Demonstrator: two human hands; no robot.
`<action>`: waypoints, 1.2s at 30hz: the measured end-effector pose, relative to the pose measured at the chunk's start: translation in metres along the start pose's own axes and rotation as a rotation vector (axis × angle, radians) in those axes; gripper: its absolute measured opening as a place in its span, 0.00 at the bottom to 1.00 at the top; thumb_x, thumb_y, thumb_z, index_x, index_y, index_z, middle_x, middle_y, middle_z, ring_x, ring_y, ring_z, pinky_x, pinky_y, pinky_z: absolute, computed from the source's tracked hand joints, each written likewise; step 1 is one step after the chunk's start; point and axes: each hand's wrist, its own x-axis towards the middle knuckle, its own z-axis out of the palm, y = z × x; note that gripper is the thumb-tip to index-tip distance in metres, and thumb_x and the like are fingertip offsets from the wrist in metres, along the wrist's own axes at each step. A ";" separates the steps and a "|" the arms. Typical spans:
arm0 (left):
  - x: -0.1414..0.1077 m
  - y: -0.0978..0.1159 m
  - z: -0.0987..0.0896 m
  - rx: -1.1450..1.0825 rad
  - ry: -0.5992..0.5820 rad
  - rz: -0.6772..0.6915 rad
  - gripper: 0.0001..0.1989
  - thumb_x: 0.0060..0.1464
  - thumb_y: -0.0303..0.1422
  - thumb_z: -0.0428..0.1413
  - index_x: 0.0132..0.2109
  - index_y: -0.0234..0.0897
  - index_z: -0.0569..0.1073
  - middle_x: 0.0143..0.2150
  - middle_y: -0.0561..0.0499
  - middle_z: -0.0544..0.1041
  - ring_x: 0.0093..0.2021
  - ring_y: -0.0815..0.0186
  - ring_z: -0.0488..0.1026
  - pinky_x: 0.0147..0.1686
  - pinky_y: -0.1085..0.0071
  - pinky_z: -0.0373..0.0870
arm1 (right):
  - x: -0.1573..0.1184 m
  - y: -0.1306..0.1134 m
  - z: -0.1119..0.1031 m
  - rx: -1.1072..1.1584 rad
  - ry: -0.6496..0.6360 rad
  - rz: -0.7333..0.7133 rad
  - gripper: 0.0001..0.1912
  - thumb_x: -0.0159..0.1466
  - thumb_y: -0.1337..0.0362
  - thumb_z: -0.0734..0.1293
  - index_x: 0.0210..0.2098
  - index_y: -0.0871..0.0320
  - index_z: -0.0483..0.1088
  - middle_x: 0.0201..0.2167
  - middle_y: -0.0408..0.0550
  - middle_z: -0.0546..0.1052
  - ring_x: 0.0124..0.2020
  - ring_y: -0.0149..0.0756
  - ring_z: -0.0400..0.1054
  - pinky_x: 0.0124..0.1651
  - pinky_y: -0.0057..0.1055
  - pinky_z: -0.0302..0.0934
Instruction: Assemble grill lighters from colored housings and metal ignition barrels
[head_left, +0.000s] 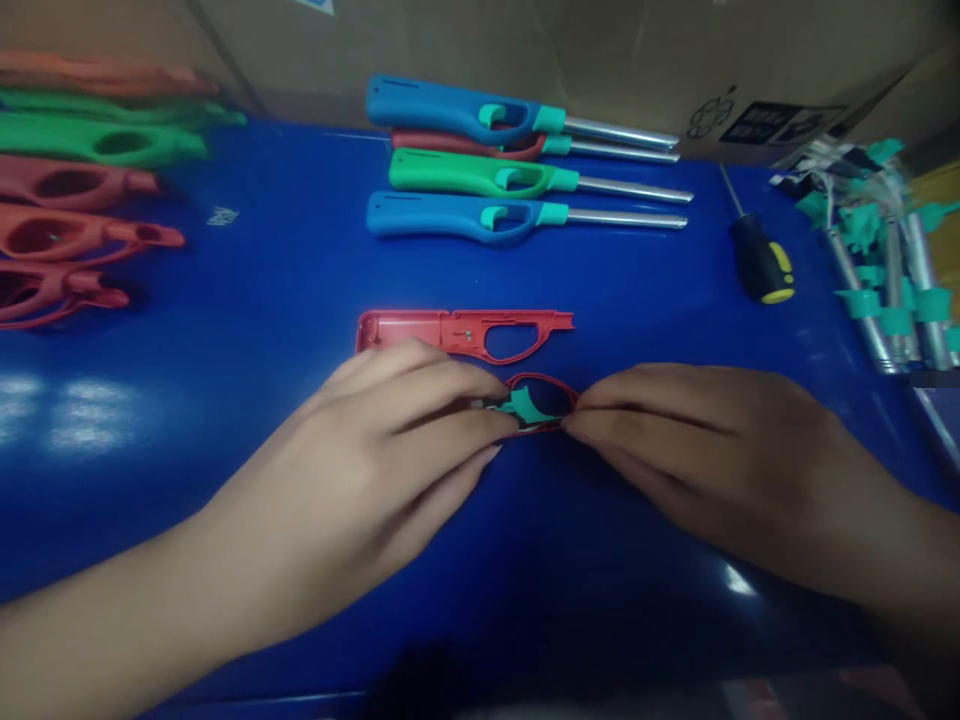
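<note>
Between my two hands is a red lighter handle half [551, 381] with a teal trigger [531, 405] seated by its finger opening. My left hand [375, 440] grips its left part, fingers closed and covering most of it. At the other end, my right hand [697, 440] pinches the narrow tip of the same half. Whatever lies under my fingertips is hidden. Just beyond, a second red handle half [405, 328] lies with its hollow inside up, its lower left edge partly behind my left hand.
Several assembled long-necked lighters [457, 215] lie in a stack at the back. Red, orange and green handle shells [67, 235] are lined up at left. A black-and-yellow screwdriver [761, 260] and a pile of metal tubes with teal parts [896, 320] lie right. Cardboard [525, 40] stands behind.
</note>
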 end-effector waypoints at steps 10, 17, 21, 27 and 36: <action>0.000 -0.003 0.003 0.026 0.087 0.068 0.13 0.64 0.28 0.56 0.55 0.43 0.77 0.53 0.48 0.78 0.52 0.59 0.76 0.54 0.61 0.73 | 0.000 -0.003 -0.003 -0.063 0.044 -0.060 0.10 0.71 0.70 0.63 0.45 0.59 0.77 0.43 0.47 0.82 0.38 0.36 0.75 0.40 0.33 0.63; -0.001 -0.004 0.005 0.004 0.087 0.070 0.13 0.66 0.29 0.55 0.54 0.42 0.76 0.53 0.47 0.78 0.52 0.60 0.77 0.55 0.63 0.75 | 0.006 -0.015 -0.005 0.021 0.000 0.184 0.10 0.72 0.62 0.63 0.39 0.56 0.76 0.35 0.42 0.80 0.32 0.31 0.72 0.34 0.29 0.61; -0.001 -0.004 0.005 0.006 0.094 0.075 0.13 0.66 0.28 0.55 0.55 0.42 0.76 0.53 0.47 0.77 0.52 0.60 0.77 0.54 0.63 0.75 | 0.007 -0.018 -0.004 0.039 0.001 0.272 0.08 0.71 0.60 0.65 0.38 0.54 0.74 0.31 0.39 0.76 0.29 0.28 0.69 0.33 0.28 0.58; -0.002 -0.004 0.003 0.003 0.077 0.074 0.12 0.66 0.28 0.55 0.54 0.42 0.76 0.54 0.48 0.77 0.53 0.61 0.76 0.54 0.63 0.75 | 0.001 -0.012 0.000 -0.150 0.004 -0.026 0.11 0.72 0.65 0.62 0.43 0.59 0.77 0.37 0.47 0.78 0.32 0.33 0.69 0.31 0.32 0.54; -0.001 -0.004 0.003 -0.004 0.052 0.064 0.12 0.66 0.29 0.54 0.54 0.42 0.77 0.53 0.47 0.77 0.52 0.59 0.76 0.51 0.63 0.77 | -0.002 -0.009 0.002 -0.153 0.040 -0.072 0.10 0.71 0.65 0.65 0.49 0.59 0.76 0.40 0.46 0.80 0.35 0.35 0.71 0.35 0.35 0.58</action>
